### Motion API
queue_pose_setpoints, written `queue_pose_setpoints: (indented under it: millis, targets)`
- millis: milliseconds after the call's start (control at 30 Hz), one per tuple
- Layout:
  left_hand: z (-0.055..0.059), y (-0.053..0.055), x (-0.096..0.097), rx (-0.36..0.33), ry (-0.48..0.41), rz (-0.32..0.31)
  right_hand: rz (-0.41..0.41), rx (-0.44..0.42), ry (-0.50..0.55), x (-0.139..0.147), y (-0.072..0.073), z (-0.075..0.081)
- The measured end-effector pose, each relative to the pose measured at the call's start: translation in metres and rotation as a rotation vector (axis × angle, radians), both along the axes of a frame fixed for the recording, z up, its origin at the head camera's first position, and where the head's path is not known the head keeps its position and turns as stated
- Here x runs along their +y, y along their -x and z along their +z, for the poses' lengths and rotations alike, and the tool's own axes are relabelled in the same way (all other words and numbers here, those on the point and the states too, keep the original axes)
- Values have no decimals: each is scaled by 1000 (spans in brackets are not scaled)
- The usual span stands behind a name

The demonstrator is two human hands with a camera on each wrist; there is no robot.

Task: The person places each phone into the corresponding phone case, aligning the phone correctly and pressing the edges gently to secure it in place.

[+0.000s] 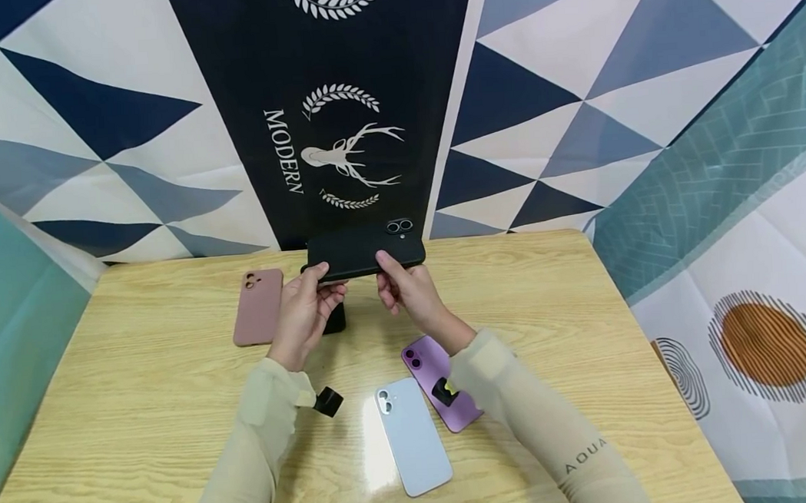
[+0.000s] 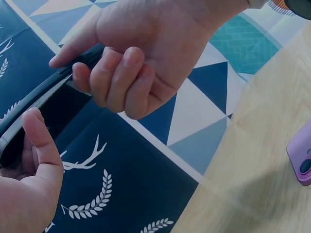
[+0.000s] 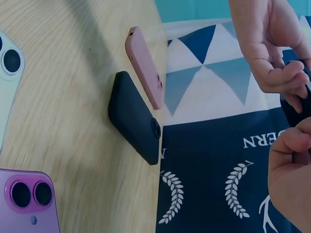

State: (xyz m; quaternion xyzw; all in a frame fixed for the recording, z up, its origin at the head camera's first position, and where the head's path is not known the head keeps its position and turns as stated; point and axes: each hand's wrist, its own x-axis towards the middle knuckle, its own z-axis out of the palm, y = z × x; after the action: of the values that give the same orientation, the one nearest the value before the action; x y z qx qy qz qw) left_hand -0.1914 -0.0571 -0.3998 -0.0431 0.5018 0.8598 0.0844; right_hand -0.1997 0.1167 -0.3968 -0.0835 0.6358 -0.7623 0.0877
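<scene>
Both hands hold a black phone (image 1: 357,250) up over the far edge of the table, its back with two camera rings facing up. At its left end, my left hand (image 1: 303,311) grips it with the thumb on top and the fingers below. My right hand (image 1: 415,293) pinches the near side, thumb on the back. From the left wrist view, a thin pale edge (image 2: 51,92) runs along the phone's side between the hands. Below the hands lies a second black phone-shaped item (image 3: 133,116), partly hidden in the head view by my left hand.
A dusty pink phone case (image 1: 258,306) lies at the back left of the wooden table (image 1: 143,421). Nearer are a light blue phone (image 1: 414,439) and a purple phone (image 1: 464,413), partly under the right sleeve. A patterned cloth (image 1: 335,55) hangs behind the table.
</scene>
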Motion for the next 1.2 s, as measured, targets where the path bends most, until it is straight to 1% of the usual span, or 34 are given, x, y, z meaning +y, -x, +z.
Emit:
queue_pose_setpoints:
  millis: [67, 200, 333, 400, 467, 600, 667, 733, 800, 900, 933, 1033, 1200]
  targets:
    - [1, -1, 0, -1, 0, 2, 23, 22, 19, -2, 0, 0]
    - [2, -1, 2, 3, -1, -1, 54, 36, 34, -5, 1, 0]
    - [2, -2, 4, 15, -9, -13, 100, 28, 10, -9, 0, 1]
    - [3, -2, 5, 19, -14, -23, 115, 9, -1, -11, -1, 1]
    - [3, -2, 6, 24, -24, -33, 116, -6, 2, -12, -2, 2]
    - [3, -1, 6, 33, -41, -57, 100, -29, 71, -13, -3, 4]
    - [3, -1, 5, 37, -49, -80, 92, -30, 108, -13, -3, 5]
    - [4, -1, 3, 37, -50, -115, 84, -37, 144, -12, -2, 6]
    - [5, 0, 1, 28, -39, -150, 81, -45, 172, -11, -3, 6]
    - [4, 0, -2, 8, 5, -173, 77, -57, 213, -9, -3, 4]
    - [4, 0, -2, -2, 22, -172, 75, -56, 225, -9, -2, 4]
    - [3, 1, -2, 1, 58, -160, 67, -49, 248, -7, -1, 2]
    - [4, 0, -1, 46, 57, -139, 57, -49, 232, -8, -2, 2]
